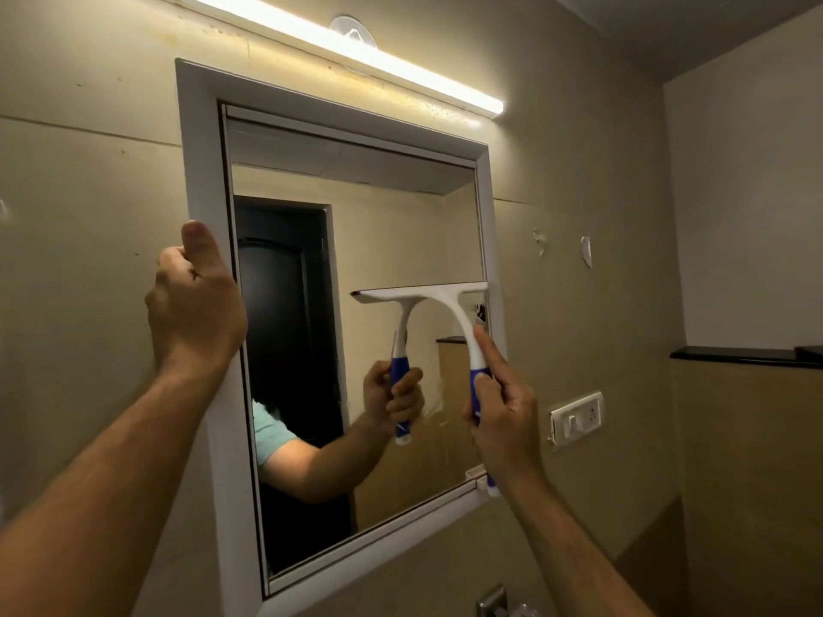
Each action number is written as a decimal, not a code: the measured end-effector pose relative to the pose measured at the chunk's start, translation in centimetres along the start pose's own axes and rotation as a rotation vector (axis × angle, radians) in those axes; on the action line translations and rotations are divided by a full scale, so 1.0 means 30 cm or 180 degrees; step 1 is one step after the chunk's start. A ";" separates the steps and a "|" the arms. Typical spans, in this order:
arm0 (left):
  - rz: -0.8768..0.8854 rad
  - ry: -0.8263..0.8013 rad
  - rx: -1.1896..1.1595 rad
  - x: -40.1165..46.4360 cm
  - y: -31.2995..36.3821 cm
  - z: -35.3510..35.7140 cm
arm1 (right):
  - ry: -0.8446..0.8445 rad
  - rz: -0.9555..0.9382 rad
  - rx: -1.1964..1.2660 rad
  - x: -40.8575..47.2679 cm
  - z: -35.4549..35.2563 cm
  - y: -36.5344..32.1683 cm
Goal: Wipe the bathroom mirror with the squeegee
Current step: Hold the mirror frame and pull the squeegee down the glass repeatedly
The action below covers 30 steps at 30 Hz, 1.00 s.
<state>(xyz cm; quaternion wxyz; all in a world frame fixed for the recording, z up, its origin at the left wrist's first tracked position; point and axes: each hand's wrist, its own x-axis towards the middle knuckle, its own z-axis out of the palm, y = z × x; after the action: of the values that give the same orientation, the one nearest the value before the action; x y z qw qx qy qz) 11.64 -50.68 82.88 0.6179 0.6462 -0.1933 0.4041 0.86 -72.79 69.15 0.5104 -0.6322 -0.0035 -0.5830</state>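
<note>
Squeegee (450, 305) pressed blade-flat on the mirror (387, 224) glass, right of centre, about mid-height, probably mid-stroke. Gripped by the right hand (501, 405) round the blue rubbery handle, forefinger along the white plastic neck (for pressure). Left hand (196, 300) clamped round the white frame (202, 149), steadying.

A long glowing white tube light (356, 51) runs slantwise along the beige tiled wall (579, 171), with a round clear plastic suction hook (353, 31) just above it. Further right, a white switch-and-socket plate (576, 418) is fixed to the wall, and above it sit two small whitish wall hooks (563, 249). A dark stone ledge (743, 356) juts out at the right edge.
</note>
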 end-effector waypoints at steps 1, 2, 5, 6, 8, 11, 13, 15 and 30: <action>0.0004 0.0006 0.0002 -0.003 0.002 0.000 | 0.0016 0.0014 0.0030 -0.008 0.005 0.009; -0.0001 0.0011 0.0004 -0.006 0.003 -0.001 | 0.0027 0.0040 0.0068 -0.025 0.005 0.029; -0.0038 -0.0001 -0.0004 -0.011 0.003 0.000 | 0.0061 0.0199 0.0212 -0.116 -0.019 0.111; -0.0042 -0.0005 -0.0008 -0.012 0.003 0.000 | 0.0070 0.0271 0.0256 -0.151 -0.030 0.138; -0.0053 -0.0011 0.0012 -0.015 0.004 0.002 | 0.0088 0.0414 0.0293 -0.213 -0.050 0.177; -0.0034 -0.0001 0.0025 -0.010 0.003 0.001 | 0.0074 0.0504 0.0224 -0.235 -0.071 0.181; -0.0005 -0.0005 -0.0003 -0.006 -0.002 0.005 | 0.0012 0.0405 0.0148 -0.198 -0.075 0.152; -0.0032 0.0009 0.0011 -0.002 -0.009 0.008 | -0.0034 0.0241 0.0083 -0.140 -0.065 0.115; -0.0105 -0.0085 -0.0005 -0.104 -0.105 -0.018 | 0.0010 0.0792 0.0202 -0.328 -0.115 0.188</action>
<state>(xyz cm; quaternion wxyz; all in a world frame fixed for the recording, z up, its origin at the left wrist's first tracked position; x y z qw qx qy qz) 11.98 -50.45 78.43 0.6224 0.6541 -0.1911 0.3850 -1.43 -71.91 57.55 0.5986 -0.6103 0.0572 -0.5157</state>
